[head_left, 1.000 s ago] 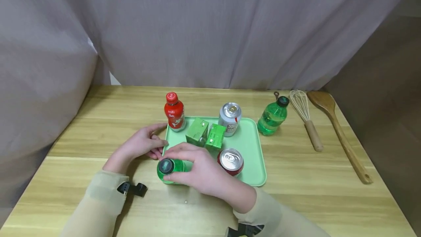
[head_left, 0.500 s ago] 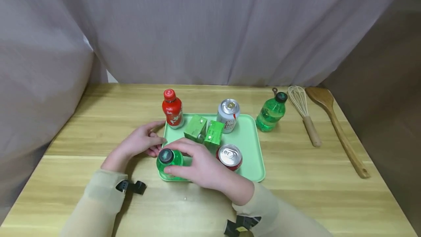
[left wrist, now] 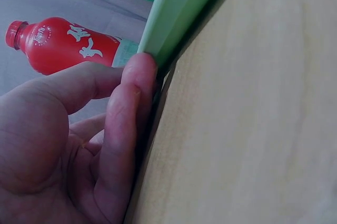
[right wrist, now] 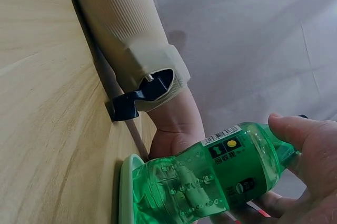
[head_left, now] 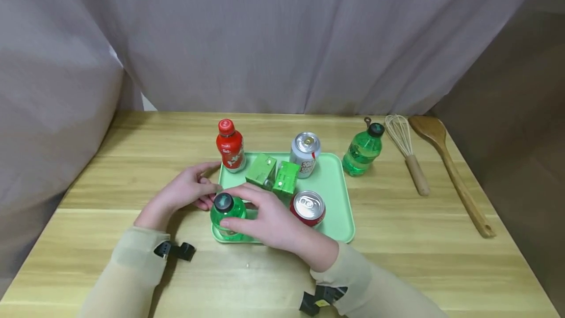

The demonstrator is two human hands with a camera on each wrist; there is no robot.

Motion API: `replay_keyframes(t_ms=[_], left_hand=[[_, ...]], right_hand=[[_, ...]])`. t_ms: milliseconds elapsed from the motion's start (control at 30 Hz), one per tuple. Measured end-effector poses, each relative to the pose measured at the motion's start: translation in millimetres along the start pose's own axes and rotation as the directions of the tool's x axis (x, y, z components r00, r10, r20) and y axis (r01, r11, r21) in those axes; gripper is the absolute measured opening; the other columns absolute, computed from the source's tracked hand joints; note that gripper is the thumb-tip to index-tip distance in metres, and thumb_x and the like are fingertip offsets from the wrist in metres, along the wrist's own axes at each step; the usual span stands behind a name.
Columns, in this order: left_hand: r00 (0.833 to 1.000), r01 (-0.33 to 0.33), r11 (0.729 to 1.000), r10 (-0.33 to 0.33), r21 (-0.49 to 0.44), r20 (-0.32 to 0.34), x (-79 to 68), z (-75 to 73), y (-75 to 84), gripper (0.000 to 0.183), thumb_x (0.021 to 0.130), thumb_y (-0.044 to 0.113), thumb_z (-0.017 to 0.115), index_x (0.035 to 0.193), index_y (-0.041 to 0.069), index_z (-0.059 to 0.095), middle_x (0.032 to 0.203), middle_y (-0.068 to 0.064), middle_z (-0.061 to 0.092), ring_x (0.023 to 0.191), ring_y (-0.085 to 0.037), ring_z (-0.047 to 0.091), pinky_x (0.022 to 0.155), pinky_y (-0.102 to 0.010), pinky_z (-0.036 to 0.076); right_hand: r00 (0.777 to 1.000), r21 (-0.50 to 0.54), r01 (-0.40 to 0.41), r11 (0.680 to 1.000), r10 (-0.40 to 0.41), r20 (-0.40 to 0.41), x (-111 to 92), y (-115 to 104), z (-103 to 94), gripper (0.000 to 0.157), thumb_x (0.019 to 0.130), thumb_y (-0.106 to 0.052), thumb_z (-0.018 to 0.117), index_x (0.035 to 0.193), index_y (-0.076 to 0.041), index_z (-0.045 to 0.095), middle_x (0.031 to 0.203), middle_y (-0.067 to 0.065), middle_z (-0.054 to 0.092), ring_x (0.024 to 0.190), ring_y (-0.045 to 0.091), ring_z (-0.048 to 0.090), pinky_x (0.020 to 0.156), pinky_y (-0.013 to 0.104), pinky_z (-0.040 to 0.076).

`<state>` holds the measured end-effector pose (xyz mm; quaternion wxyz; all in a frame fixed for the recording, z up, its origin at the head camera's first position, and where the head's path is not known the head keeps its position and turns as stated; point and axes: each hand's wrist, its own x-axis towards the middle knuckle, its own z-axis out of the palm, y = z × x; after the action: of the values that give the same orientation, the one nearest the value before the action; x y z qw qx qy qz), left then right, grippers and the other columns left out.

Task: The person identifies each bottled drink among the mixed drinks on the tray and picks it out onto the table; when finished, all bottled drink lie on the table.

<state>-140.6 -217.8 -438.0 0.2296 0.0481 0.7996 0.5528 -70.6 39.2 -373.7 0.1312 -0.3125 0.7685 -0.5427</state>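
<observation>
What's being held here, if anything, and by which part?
The right hand holds the nearer green bottle by its upper part. The left hand touches the tray at its rim; grip unclear.

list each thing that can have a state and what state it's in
Nearer green drink bottle, capped, roughly upright, in the right grip
Farther green drink bottle, capped, upright
Red drink bottle, capped, upright
Silver drink can, upright, opening unclear
Red drink can, upright, opening unclear
Left drink carton, upright
Right drink carton, upright
Light green tray, loaded
Wooden-handled whisk, lying down
Wooden spatula, lying down
</observation>
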Motion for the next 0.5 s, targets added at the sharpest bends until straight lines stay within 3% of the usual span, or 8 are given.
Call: replay_keyframes(t_ms=[500], left_hand=[[1.000, -0.004, 1.000, 0.004, -0.005, 0.011, 0.8, 0.1, 0.4, 0.080, 0.095, 0.015, 0.073, 0.163, 0.011, 0.030, 0.081, -0.016, 0.069, 0.065, -0.026, 0.072, 0.061, -0.042, 0.066]], right_hand=[[0.993, 0.066, 0.025, 0.998, -0.017, -0.121, -6.0, -11.8, 0.4, 0.035, 0.086, -0.020, 0.086, 0.120, -0.024, 0.078, 0.118, -0.016, 0.069, 0.116, 0.006, 0.063, 0.097, 0.028, 0.057]])
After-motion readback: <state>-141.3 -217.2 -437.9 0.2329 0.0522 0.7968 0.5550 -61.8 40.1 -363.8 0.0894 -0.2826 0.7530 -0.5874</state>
